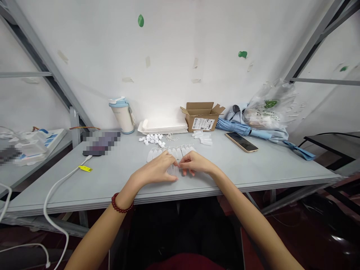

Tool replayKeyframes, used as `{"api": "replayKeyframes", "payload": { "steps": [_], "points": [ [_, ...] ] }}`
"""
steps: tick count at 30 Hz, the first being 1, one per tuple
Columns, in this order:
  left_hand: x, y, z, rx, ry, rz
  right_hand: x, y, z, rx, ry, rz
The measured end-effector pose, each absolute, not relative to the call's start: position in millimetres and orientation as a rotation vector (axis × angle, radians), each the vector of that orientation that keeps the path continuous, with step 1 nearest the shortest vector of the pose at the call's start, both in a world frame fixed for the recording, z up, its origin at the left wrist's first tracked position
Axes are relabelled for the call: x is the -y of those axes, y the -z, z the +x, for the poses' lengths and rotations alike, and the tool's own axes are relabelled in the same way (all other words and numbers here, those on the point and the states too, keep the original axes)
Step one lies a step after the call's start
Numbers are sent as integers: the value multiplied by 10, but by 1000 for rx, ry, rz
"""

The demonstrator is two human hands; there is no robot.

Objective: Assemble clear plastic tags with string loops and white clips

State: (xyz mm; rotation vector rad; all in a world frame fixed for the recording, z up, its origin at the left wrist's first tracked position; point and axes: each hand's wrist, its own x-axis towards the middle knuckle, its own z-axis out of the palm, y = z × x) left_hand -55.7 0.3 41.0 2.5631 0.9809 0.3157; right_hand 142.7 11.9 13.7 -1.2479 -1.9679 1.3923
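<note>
My left hand [159, 169] and my right hand [194, 163] meet at the middle of the grey table [112, 176], fingers curled and pinched together over a small translucent white plastic piece [174, 170]. Just beyond the fingertips lies a row of similar translucent plastic pieces [171, 152]. A heap of small white caps [152, 139] sits farther back on the left, and a few small clear bottles [204, 138] lie farther back on the right. A red bead bracelet [121, 205] is on my left wrist.
At the back stand a blue-lidded cup [123, 115], a stack of white sheets [163, 126] and an open cardboard box [202, 116]. A phone [241, 141] lies on the right near a blue cloth and plastic bag [267, 107]. A white cable [60, 183] runs along the left.
</note>
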Motion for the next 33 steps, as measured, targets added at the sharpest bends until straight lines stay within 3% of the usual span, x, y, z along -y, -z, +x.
{"api": "replayKeyframes", "payload": {
  "steps": [11, 33],
  "points": [
    [-17, -414, -589, -908, -257, 2541, -113, -149, 1458, 2022, -1462, -1200],
    [-11, -404, -530, -1059, -298, 2660, -139, -112, 1424, 2068, -1285, -1238]
  ]
}}
